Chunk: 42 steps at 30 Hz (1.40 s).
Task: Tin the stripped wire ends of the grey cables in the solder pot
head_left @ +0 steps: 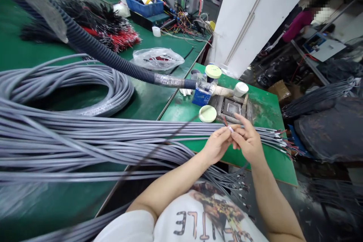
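My left hand (218, 144) pinches a cable end between thumb and fingers. Reddish thin wires (225, 121) stick up from it, and a small white sleeve (231, 129) sits at the fingertips. Against that sleeve press the thumb and fingers of my right hand (249, 143), its index finger stretched out. Behind and below both hands runs a thick bundle of grey cables (147, 126), with stripped red and dark ends (286, 143) fanned out at the right. How the held end joins its cable is hidden by my hands.
A solder pot (231, 109) lies beyond my hands, under the nozzle of a ridged hose (113, 55). Near it are a pale round lid (207, 114), a blue box (201, 96) and a white cup (241, 89). Coiled grey cable (113, 87) covers the left; a person (297, 26) is at back right.
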Available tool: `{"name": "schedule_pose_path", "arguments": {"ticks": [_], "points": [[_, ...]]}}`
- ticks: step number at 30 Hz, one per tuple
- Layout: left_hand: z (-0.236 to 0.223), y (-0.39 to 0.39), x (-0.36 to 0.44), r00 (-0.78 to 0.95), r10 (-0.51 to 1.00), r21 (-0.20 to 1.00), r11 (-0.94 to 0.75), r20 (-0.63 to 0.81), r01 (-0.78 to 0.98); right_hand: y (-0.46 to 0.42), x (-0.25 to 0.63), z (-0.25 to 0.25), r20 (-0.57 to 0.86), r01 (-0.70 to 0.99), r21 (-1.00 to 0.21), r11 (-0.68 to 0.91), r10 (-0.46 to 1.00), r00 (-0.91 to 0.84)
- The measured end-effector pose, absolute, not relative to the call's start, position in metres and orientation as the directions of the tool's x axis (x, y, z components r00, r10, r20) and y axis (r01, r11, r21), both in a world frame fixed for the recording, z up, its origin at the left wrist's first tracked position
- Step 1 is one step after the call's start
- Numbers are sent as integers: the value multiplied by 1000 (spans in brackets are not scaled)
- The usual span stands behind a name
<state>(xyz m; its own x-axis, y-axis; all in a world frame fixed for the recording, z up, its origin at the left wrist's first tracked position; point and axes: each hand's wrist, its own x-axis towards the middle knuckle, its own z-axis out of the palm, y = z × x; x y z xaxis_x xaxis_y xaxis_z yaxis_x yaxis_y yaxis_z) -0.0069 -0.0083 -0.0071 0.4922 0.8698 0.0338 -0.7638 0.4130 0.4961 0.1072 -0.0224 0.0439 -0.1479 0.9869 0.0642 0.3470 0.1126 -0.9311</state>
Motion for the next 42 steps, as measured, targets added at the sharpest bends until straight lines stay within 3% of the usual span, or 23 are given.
{"name": "schedule_pose_path", "arguments": {"ticks": [2, 4, 7, 11, 15, 19, 21, 24, 27, 33, 37, 39, 42], "points": [[-13, -8, -6, 417, 908, 543, 337, 28, -770, -19, 117, 48, 69, 438, -888, 139, 983, -171], [-18, -8, -7, 329, 944, 617, 260, -3, -743, -16, 125, 58, 161, 572, -792, 215, 976, -144], [-20, -9, -9, 330, 944, 729, 216, 15, -650, -11, 128, 75, 261, 658, -696, 286, 955, -140], [-15, -15, -12, 384, 922, 838, 166, 55, -519, -3, 113, 81, 160, 559, -792, 244, 968, -195], [-16, -22, -15, 382, 922, 879, 127, 67, -460, 11, 109, 73, 243, 362, -900, 242, 969, -45], [-30, -29, -18, 435, 900, 837, 265, -36, -479, 22, 132, 77, 365, 182, -927, 329, 903, 225], [-36, -30, -19, 433, 897, 794, 326, -89, -513, 21, 140, 83, 300, 291, -921, 257, 947, 114], [-38, -28, -21, 445, 893, 773, 326, -64, -544, 14, 135, 88, 0, 507, -854, 117, 975, -224], [-34, -26, -22, 480, 877, 776, 310, -11, -549, 8, 118, 83, -95, 513, -853, 92, 941, -326], [-29, -24, -28, 469, 881, 658, 394, -70, -641, 5, 102, 58, 141, 400, -899, 181, 982, -126], [-28, -18, -35, 478, 869, 505, 474, -133, -721, 0, 107, 48, 290, 494, -826, 273, 956, -45], [-28, -15, -39, 477, 866, 450, 490, -151, -747, -4, 112, 45, 415, 561, -727, 395, 905, -100], [-30, -11, -41, 461, 870, 392, 490, -172, -778, -10, 118, 39, 492, 582, -528, 618, 781, -384]]}}
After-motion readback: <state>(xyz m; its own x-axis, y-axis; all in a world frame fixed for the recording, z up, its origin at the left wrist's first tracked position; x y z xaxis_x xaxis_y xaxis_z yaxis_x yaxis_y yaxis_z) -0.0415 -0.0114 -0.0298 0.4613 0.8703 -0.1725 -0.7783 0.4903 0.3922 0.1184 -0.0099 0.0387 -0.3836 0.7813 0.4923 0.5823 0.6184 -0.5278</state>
